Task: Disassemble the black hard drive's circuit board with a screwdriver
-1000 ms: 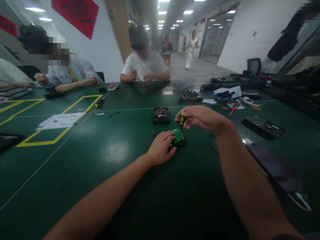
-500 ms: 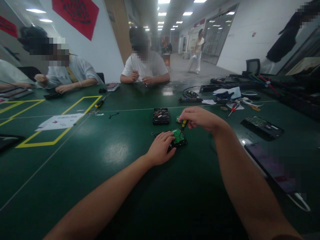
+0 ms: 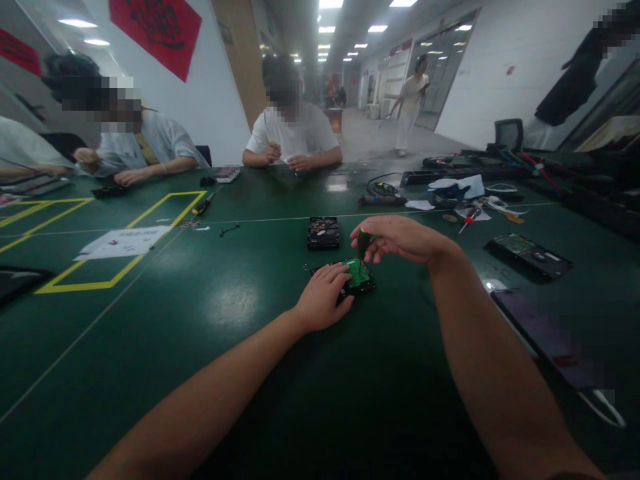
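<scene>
My left hand lies over a black hard drive, fingers across its top and thumb along the near edge, steadying it on the table. A green circuit board shows on the upper face of the drive; my fingers cover its left part. In my right hand is a screwdriver with a dark and yellow handle, held nearly upright. Its shaft points down onto the board; the exact contact of the tip is too small to tell. Just beyond stands a second hard drive.
Another hard drive and a phone with a white cable lie on the right. A red screwdriver, a dark cylindrical tool and cables are farther back. To the left are a paper sheet and a yellow-black screwdriver. People sit opposite.
The screwdriver has gone from tilted to nearly upright, its handle shifting slightly left, and my right fingers have moved around it. My left hand stays on the drive. A person walking behind has moved right.
</scene>
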The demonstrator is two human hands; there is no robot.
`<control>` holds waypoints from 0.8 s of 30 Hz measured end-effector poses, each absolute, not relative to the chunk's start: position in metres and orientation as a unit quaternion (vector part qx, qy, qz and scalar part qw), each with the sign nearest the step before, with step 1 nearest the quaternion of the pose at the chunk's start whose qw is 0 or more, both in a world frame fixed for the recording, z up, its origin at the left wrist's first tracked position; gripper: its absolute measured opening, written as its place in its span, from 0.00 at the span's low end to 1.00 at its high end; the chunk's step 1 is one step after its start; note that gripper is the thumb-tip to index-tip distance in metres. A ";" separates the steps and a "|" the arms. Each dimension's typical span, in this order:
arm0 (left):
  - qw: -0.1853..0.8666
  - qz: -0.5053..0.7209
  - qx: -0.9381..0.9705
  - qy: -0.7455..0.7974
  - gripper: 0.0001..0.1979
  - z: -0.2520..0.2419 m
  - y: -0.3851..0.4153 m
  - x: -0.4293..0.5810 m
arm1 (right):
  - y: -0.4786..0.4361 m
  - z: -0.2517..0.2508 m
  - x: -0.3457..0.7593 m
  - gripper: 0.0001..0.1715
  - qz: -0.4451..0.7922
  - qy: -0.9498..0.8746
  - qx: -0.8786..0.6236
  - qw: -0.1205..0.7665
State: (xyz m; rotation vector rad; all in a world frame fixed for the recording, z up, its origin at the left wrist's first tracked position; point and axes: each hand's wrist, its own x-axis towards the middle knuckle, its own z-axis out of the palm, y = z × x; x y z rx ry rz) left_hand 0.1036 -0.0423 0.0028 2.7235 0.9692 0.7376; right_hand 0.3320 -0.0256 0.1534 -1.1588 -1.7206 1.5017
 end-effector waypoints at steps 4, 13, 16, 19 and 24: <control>0.084 0.244 0.909 0.327 0.22 0.004 -0.043 0.103 | -0.027 0.160 0.339 0.14 0.499 -0.664 -0.487 0.270; 0.078 0.240 0.911 0.327 0.22 0.002 -0.042 0.103 | -0.025 0.160 0.348 0.15 0.412 -0.708 -0.516 0.252; 0.078 0.242 0.911 0.326 0.22 0.002 -0.042 0.103 | -0.026 0.160 0.342 0.15 0.389 -0.724 -0.510 0.254; 0.081 0.244 0.911 0.324 0.22 0.002 -0.042 0.103 | -0.024 0.158 0.335 0.14 0.376 -0.720 -0.523 0.260; 0.082 0.247 0.909 0.326 0.22 0.002 -0.042 0.103 | -0.021 0.152 0.325 0.11 0.386 -0.706 -0.528 0.271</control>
